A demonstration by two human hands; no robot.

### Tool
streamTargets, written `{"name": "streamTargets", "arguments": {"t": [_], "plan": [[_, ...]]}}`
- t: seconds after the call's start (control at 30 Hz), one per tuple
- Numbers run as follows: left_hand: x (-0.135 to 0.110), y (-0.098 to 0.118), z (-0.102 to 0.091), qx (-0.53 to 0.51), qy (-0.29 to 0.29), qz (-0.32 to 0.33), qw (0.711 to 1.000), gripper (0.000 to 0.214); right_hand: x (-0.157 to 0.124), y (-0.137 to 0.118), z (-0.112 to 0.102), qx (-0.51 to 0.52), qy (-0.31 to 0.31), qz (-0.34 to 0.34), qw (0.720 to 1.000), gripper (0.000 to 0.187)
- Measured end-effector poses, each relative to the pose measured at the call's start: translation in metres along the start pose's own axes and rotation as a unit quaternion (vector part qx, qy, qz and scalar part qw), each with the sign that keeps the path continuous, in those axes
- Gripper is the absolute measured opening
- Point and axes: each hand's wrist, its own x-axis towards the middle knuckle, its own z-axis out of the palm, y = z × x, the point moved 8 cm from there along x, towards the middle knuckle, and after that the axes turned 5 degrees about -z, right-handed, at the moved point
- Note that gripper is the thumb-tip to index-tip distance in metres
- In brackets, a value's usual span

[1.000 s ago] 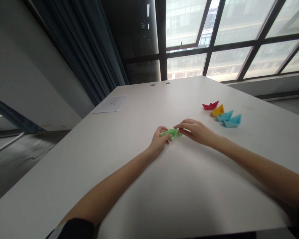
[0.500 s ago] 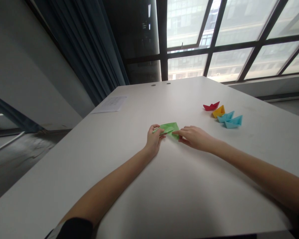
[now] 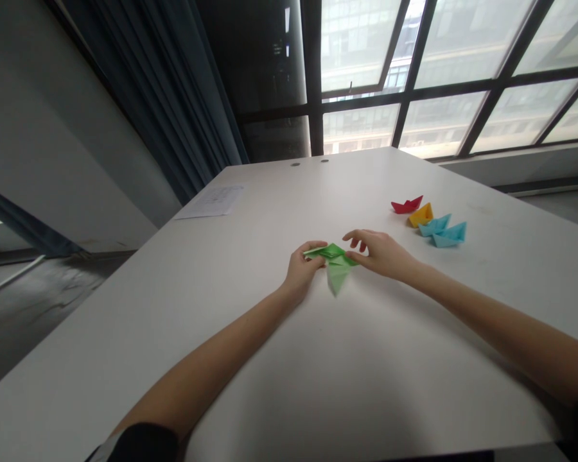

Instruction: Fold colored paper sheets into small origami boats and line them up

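A folded sheet of green origami paper (image 3: pixel 338 271) is held just above the white table, with one pointed flap hanging toward me. My left hand (image 3: pixel 302 273) pinches its left end, thumb on the near side and fingers behind. At the right end, the thumb of my right hand (image 3: pixel 378 253) touches or nearly touches the paper. The other fingers of that hand are lifted and spread away from it. Part of the paper's left end is hidden by my left fingers.
To the right stand folded paper boats: a red one (image 3: pixel 407 205), a yellow one (image 3: pixel 420 215) and two light blue boats (image 3: pixel 449 235). A printed sheet (image 3: pixel 210 202) lies at the table's left edge. Windows and a blue curtain are beyond the table (image 3: pixel 289 398).
The green paper has been opened out, and a pointed flap now hangs toward me. My right fingers have lifted off it and spread. My left hand keeps its hold.
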Motion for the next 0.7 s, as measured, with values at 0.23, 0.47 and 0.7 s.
{"name": "streamTargets", "arguments": {"t": [0.23,0.47,0.7], "plan": [[-0.001,-0.002,-0.002,-0.082,0.034,-0.049,0.995,0.037,-0.003,0.005,0.018,0.055,-0.073,0.042,0.995,0.032],[0.001,-0.009,-0.011,-0.111,0.083,-0.083,0.987,0.027,-0.002,0.005,0.024,0.061,-0.072,0.034,0.995,0.038],[0.002,-0.014,-0.016,-0.111,0.09,-0.107,0.984,0.026,0.001,0.007,0.025,0.126,-0.095,0.02,0.987,0.032]]}}
